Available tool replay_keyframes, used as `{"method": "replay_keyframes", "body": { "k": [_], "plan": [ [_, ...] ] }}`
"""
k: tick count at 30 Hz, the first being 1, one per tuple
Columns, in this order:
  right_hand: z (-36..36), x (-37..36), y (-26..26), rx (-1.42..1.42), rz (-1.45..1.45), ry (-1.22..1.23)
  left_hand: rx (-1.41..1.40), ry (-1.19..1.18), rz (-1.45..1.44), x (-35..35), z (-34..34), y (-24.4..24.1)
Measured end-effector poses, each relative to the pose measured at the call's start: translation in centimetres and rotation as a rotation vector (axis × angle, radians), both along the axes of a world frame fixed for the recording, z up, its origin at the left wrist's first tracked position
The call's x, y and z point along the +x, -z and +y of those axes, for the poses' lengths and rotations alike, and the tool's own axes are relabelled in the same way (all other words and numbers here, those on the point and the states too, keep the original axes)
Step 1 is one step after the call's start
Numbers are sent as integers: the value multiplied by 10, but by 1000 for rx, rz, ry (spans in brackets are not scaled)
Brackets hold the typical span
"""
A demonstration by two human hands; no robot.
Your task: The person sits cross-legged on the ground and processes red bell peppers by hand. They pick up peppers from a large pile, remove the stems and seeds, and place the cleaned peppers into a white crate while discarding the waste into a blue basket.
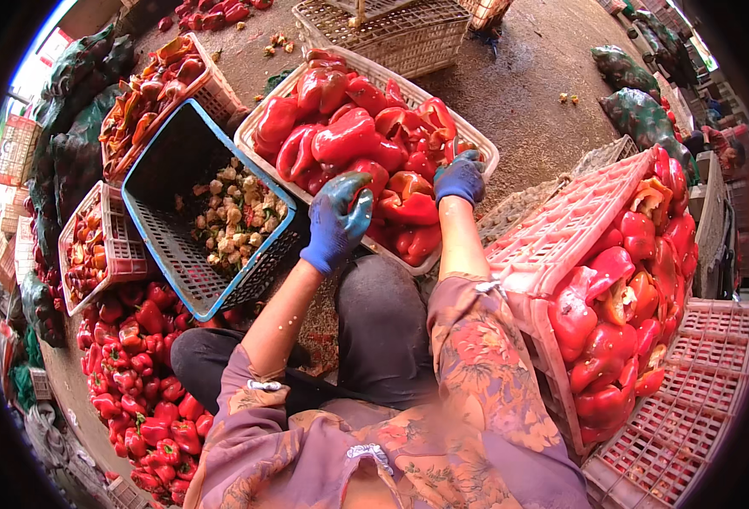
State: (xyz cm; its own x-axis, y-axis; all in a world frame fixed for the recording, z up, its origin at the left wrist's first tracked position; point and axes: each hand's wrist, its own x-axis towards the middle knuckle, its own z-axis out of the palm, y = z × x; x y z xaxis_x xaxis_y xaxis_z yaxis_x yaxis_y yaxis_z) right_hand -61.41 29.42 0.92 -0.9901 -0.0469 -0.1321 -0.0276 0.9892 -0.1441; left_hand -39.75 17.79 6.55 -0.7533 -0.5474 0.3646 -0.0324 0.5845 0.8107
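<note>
A plastic crate heaped with red bell peppers stands before me. My left hand, in a blue rubber-coated glove, is over the crate's near side with fingers curled; whether it holds anything is not plain. My right hand, gloved alike, is at the crate's right end, its fingers against a red pepper there; its grip is partly hidden. To the left, a blue-rimmed basket is tilted, with cut pepper cores inside.
Whole red peppers lie piled at lower left. A pink crate of opened peppers leans at right, above a flat crate. Two crates of pepper pieces stand left, near green mesh sacks. Another crate stands ahead.
</note>
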Motion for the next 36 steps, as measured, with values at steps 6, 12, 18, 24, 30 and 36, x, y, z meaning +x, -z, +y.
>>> {"method": "replay_keyframes", "body": {
  "k": [6, 12, 18, 24, 30, 36],
  "plan": [
    [6, -13, -10, -176, 31, 84, 422, 22, 116, 3, 8, -9],
    [4, -6, -64, -626, 365, 172, 134, 143, 172, -18, 5, -27],
    [-25, 100, -139, -1015, 116, -392, -344, 30, -37, -5, 11, -63],
    [-47, 194, -195, -1017, 4, -720, 73, -125, 405, 56, -2, -56],
    [16, 260, -200, -1502, -400, -796, 1292, 69, 947, 187, 0, -79],
    [110, 350, -138, -1221, -1319, -524, 1373, 107, 1113, 303, 28, -77]
  ]
}}
